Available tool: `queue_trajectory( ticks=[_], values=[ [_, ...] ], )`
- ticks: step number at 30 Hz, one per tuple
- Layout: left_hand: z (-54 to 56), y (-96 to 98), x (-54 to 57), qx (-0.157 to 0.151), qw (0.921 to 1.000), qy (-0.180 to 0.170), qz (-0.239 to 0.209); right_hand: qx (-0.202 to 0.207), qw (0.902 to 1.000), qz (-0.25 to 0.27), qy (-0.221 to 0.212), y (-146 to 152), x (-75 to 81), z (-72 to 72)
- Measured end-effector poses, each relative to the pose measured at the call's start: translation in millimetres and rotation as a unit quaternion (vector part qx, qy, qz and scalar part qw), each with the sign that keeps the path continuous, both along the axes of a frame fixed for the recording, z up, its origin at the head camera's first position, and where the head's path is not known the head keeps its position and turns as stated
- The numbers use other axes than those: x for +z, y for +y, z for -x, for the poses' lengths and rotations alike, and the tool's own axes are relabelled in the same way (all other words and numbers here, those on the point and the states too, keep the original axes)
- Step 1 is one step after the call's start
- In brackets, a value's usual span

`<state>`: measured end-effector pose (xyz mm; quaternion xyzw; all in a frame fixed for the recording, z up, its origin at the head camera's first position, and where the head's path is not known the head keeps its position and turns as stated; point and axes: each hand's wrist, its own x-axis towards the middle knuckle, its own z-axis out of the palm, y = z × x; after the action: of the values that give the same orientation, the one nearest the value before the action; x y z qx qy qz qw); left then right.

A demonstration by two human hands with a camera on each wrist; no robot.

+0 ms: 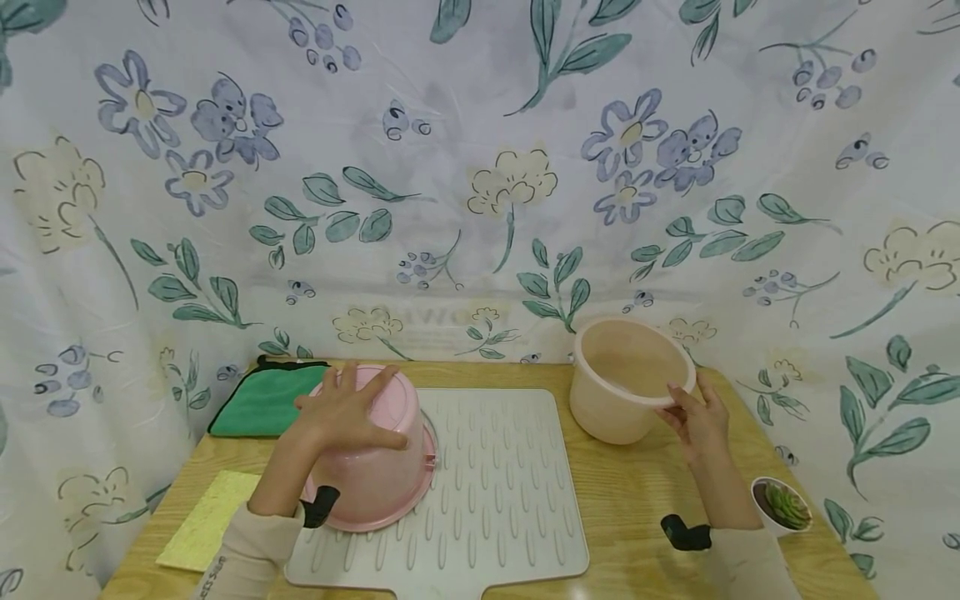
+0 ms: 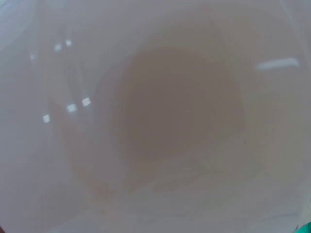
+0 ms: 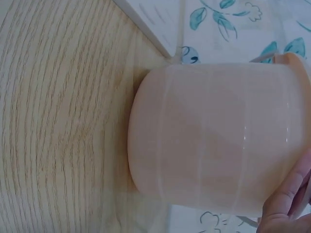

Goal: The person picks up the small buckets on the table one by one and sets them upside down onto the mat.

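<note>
A pink bucket (image 1: 367,479) is upside down on the left part of a pale grey ridged draining board (image 1: 495,492). My left hand (image 1: 345,412) grips its upturned base from above, fingers spread over the far side and thumb on the near right side. In the left wrist view, a glossy wall (image 2: 175,107) fills the picture and hides the fingers. On the right, a peach bucket (image 1: 611,412) stands mouth up on the wooden table, leaning slightly. My right hand (image 1: 701,412) pinches its rim on the near right; the thumb shows along the rim in the right wrist view.
A green zipped pouch (image 1: 258,400) lies at the back left and a yellow cloth (image 1: 206,521) at the front left. A small potted succulent (image 1: 782,504) sits near the right edge. Behind the table (image 1: 622,508) hangs a floral curtain (image 1: 465,208).
</note>
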<state>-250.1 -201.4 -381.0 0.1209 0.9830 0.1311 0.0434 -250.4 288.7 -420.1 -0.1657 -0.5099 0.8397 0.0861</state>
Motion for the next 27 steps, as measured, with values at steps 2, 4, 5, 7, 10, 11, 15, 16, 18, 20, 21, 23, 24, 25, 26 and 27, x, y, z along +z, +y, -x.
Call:
queue_trajectory(
  ticks=[2, 4, 5, 7, 10, 11, 15, 16, 18, 20, 21, 23, 24, 25, 26, 27],
  values=[
    [-0.8, 0.3, 0.4, 0.000, 1.0000, -0.001, -0.001, 0.012, 0.9999, -0.002, 0.003, 1, 0.4, -0.4],
    [-1.5, 0.6, 1.1, -0.001, 1.0000, -0.001, 0.000, 0.020, 0.9998, -0.007, 0.004, 2, 1.0, -0.8],
    [-1.6, 0.5, 1.2, -0.001, 1.0000, -0.002, 0.000, 0.023, 0.9997, -0.010, 0.004, 2, 1.4, -1.1],
    [-1.9, 0.3, 1.5, 0.000, 1.0000, -0.005, -0.001, 0.029, 0.9995, -0.015, 0.005, 3, 1.9, -1.8],
    [-2.7, 0.6, 2.5, 0.000, 1.0000, -0.006, -0.002, 0.034, 0.9992, -0.023, 0.006, 3, 2.1, -3.5],
    [-2.6, 0.5, 2.4, 0.000, 1.0000, -0.007, -0.002, 0.033, 0.9991, -0.025, 0.007, 3, 1.9, -4.1],
    [-2.3, 0.7, 2.0, 0.000, 1.0000, -0.008, -0.003, 0.018, 0.9995, -0.019, 0.016, 2, -0.7, -6.3],
    [-2.2, 0.8, 1.8, 0.000, 1.0000, -0.009, -0.003, 0.011, 0.9997, -0.015, 0.018, 1, -1.6, -6.7],
    [-2.1, 0.8, 1.6, 0.000, 0.9999, -0.010, -0.003, -0.004, 0.9997, -0.008, 0.023, 0, -3.5, -7.7],
    [-2.2, 0.9, 1.7, -0.001, 0.9999, -0.010, -0.002, -0.020, 0.9994, 0.008, 0.027, 0, -5.0, -9.1],
    [-2.2, 0.8, 1.7, -0.002, 0.9999, -0.011, -0.002, -0.026, 0.9991, 0.019, 0.028, 0, -5.7, -9.9],
    [-2.3, 0.5, 2.0, -0.003, 0.9999, -0.011, -0.001, -0.040, 0.9979, 0.043, 0.029, 1, -7.0, -11.9],
    [-2.3, 0.4, 2.2, -0.003, 0.9999, -0.011, -0.001, -0.047, 0.9969, 0.057, 0.029, 1, -7.3, -13.2],
    [-2.2, 0.2, 2.3, -0.004, 0.9999, -0.011, 0.000, -0.053, 0.9954, 0.073, 0.030, 2, -7.6, -14.6],
    [-2.1, 0.0, 2.5, -0.004, 0.9999, -0.012, 0.000, -0.057, 0.9942, 0.086, 0.031, 3, -8.0, -15.9],
    [-2.0, -0.2, 2.7, -0.005, 0.9999, -0.011, 0.000, -0.060, 0.9930, 0.096, 0.033, 4, -8.3, -17.2]
  ],
)
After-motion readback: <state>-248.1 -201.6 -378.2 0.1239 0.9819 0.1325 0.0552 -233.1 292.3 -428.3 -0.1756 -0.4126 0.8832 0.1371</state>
